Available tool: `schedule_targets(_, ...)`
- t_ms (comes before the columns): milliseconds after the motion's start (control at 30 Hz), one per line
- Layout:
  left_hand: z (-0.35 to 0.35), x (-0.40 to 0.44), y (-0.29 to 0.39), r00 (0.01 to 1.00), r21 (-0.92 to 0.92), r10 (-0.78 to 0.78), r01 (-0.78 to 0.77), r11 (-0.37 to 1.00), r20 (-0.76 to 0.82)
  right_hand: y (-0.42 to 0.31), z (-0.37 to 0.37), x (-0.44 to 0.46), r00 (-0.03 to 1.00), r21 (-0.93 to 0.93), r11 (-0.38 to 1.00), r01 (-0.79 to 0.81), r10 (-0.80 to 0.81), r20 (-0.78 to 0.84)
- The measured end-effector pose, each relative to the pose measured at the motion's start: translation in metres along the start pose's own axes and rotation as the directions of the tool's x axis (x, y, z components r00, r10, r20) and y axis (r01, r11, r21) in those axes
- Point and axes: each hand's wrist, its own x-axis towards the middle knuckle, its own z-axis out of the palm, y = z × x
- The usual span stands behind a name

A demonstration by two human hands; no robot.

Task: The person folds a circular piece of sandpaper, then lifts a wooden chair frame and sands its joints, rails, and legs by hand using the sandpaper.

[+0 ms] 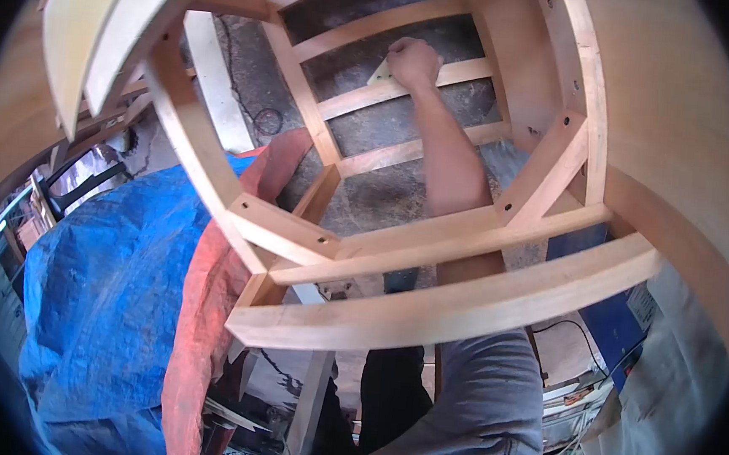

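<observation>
My right hand [414, 64] is closed, knuckles up, over a cross slat [361, 100] of a pale wooden chair-like frame [431, 239]. It presses a thin, pale yellow-green piece of sandpaper [380, 74] with small dark dots against the slat; one pointed corner sticks out on the left of the fist. The right forearm reaches in through the frame's opening, partly behind its lower rail. A curved wooden rail [452, 305] runs across the near side. Dark screw holes show in the corner braces [546, 168]. My left hand is out of view.
A blue tarp [115, 295] and a red cloth [208, 343] bulge up at left. Curved wooden parts [117, 24] rise at upper left, with a broad wooden panel [677, 106] at right. My leg [487, 405] is below the frame. A thin cable [237, 92] lies on the floor.
</observation>
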Motion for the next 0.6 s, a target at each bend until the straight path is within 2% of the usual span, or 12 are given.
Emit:
schedule_targets(33, -0.003, -0.007, -0.005, 1.000, -0.003, 0.004, -0.004, 1.000, -0.001, -0.002, -0.003, -0.006, 1.000, 0.005, 1.000, 0.006, -0.006, -0.005)
schedule_targets(67, -0.007, -0.015, -0.010, 1.000, -0.004, 0.015, -0.015, 1.000, -0.003, -0.003, -0.010, -0.018, 0.989, 0.320, 0.944, 0.080, -0.035, -0.144)
schedule_targets(133, -0.020, -0.038, -0.025, 1.000, -0.016, 0.029, -0.029, 0.999, -0.008, -0.023, -0.038, -0.068, 0.950, 0.753, 0.621, 0.219, 0.040, -0.309)
schedule_targets(267, -0.058, -0.103, -0.074, 0.996, -0.081, 0.084, -0.086, 0.993, -0.033, 0.005, -0.057, -0.176, 0.938, 0.900, 0.436, -0.006, 0.315, -0.146)
schedule_targets(300, -0.070, -0.121, -0.092, 0.994, -0.102, 0.105, -0.109, 0.989, -0.043, 0.096, 0.009, -0.165, 0.999, 0.993, 0.112, -0.032, 0.003, 0.032)
schedule_targets(333, -0.083, -0.140, -0.107, 0.990, -0.123, 0.130, -0.137, 0.983, -0.059, 0.176, 0.066, -0.159, 0.928, 0.957, -0.136, -0.257, -0.310, 0.205)
schedule_targets(367, -0.095, -0.159, -0.125, 0.985, -0.137, 0.154, -0.164, 0.977, -0.078, 0.120, 0.008, -0.235, 0.983, 0.972, 0.142, -0.185, 0.033, 0.183)
schedule_targets(400, -0.107, -0.179, -0.146, 0.978, -0.156, 0.181, -0.196, 0.968, -0.103, 0.049, -0.062, -0.318, 0.918, 0.874, 0.391, -0.289, 0.371, 0.138)
schedule_targets(433, -0.120, -0.196, -0.165, 0.968, -0.172, 0.214, -0.234, 0.957, -0.130, 0.052, -0.069, -0.356, 0.908, 0.786, 0.501, -0.362, 0.382, 0.174)
schedule_targets(500, -0.145, -0.231, -0.204, 0.934, -0.205, 0.288, -0.331, 0.921, -0.212, 0.088, -0.037, -0.406, 0.947, 0.805, 0.526, -0.275, 0.293, 0.133)
schedule_targets(533, -0.160, -0.247, -0.227, 0.909, -0.215, 0.326, -0.383, 0.898, -0.260, 0.038, -0.079, -0.460, 0.878, 0.796, 0.430, -0.426, 0.410, 0.249)
schedule_targets(600, -0.191, -0.278, -0.269, 0.829, -0.217, 0.417, -0.515, 0.829, -0.372, -0.001, -0.105, -0.538, 0.873, 0.864, 0.250, -0.436, 0.352, 0.339)
